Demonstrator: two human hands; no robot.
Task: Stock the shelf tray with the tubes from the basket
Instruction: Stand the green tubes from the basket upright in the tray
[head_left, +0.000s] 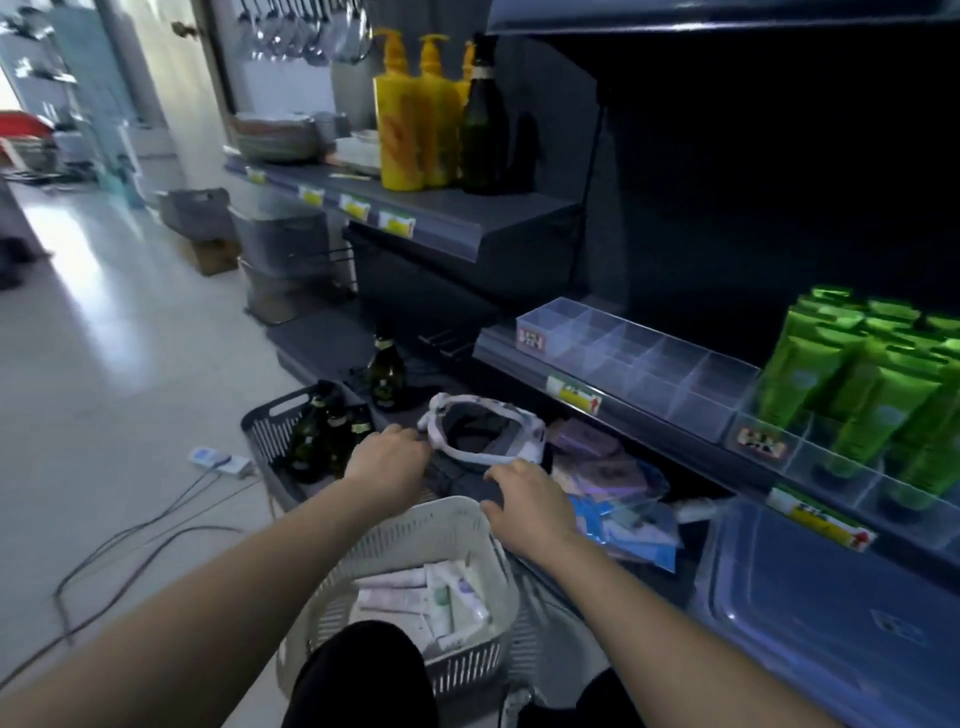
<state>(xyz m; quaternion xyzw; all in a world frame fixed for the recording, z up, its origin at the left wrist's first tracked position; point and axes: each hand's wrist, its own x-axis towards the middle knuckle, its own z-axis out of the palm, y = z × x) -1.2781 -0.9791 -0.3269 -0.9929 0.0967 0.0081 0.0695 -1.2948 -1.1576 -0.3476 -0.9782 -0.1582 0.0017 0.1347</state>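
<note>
Shop shelving is carrying the clear shelf tray (623, 358); tubes (431, 597) are lying in the white basket (395, 525) below. Right hand (530, 501) is hovering at its far rim, fingers loosely apart; left hand (387, 462) is curling its fingers out of sight, grip unclear.

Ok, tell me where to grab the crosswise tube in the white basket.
Pinch the tube across its mid-body, coming straight down from above. It lies flat on top, long side showing, and the basket walls block any approach from the side.

basket (457, 525): white perforated plastic | tray (649, 364): clear glossy plastic | floor (104, 364): glossy
</note>
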